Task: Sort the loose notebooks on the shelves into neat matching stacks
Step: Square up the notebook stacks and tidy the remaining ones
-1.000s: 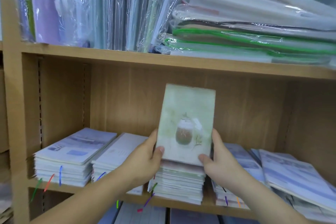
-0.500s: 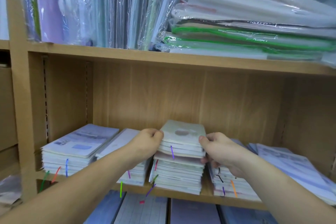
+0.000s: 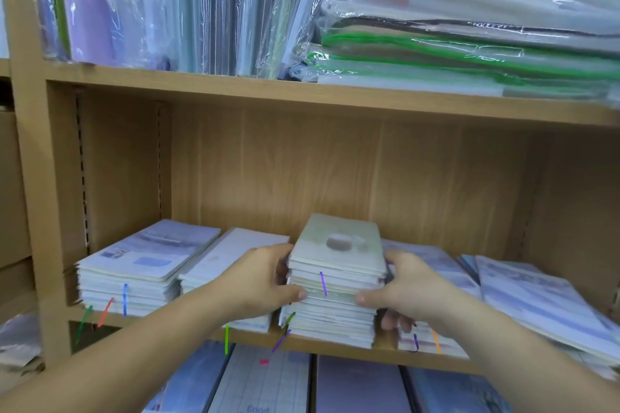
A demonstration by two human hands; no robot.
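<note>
Where I log it: tall stack of pale green paper notebooks (image 3: 335,298), mid wooden shelf (image 3: 385,347), long axis running back into the shelf. My hands flank it evenly, left hand (image 3: 268,282) and right hand (image 3: 409,288) curled, gripping its sides.

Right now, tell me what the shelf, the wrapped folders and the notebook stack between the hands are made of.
Shelf: likely wood or wood-look laminate, matte; grain streaks show.
Wrapped folders: clear glossy plastic film; crinkles and glare.
Notebook stack: paper, matte pale cover; layered page edges.
</note>
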